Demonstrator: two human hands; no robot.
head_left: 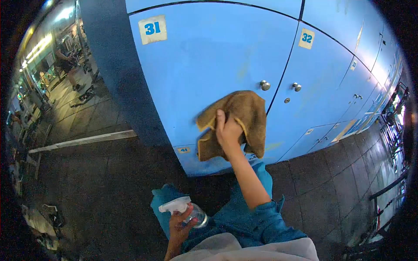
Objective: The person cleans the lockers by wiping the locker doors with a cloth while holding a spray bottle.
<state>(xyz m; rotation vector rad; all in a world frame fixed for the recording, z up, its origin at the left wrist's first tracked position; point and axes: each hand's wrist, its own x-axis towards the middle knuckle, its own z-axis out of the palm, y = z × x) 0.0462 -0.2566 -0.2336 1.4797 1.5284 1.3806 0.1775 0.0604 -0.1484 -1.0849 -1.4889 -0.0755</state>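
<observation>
A brown cloth (pixel 250 111) with yellow edging is pressed against the lower part of the blue locker door (pixel 196 65) numbered 31. My right hand (pixel 228 130) grips this cloth, with its thumb on top and part of the fabric hanging below. Down by my lap, my left hand (pixel 180 222) is wrapped round a clear spray bottle (pixel 199 216) with a white trigger head. The nozzle points left. Just above and right of the cloth is the door's round metal knob (pixel 264 85).
More blue lockers, including door 32 (pixel 322 65) with its knob (pixel 296 87), run off to the right. Dark floor tiles (pixel 87 174) lie below. A mirror (pixel 82 87) at left reflects gym equipment and a person. Equipment (pixel 394 108) stands at far right.
</observation>
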